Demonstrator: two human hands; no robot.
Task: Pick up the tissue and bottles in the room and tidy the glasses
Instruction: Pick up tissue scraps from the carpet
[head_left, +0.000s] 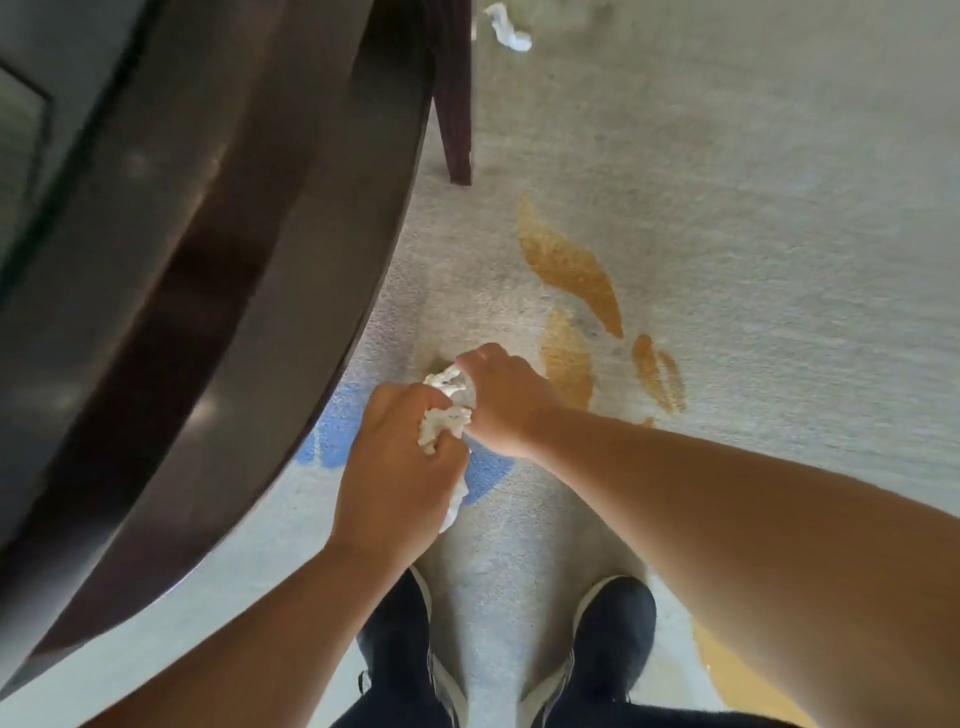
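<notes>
The left hand (395, 467) is gripping a crumpled tissue (442, 423) near the table (208, 270), over the carpet (727, 234). The right hand (501, 400) is pinching its far end. A second tissue (511, 32) is lying far off.

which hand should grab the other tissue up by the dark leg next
Probably the right hand: it only pinches the top of the tissue wad, while the left hand grips the bulk beside the table. The far tissue lies ahead, nearer the right side.
</notes>
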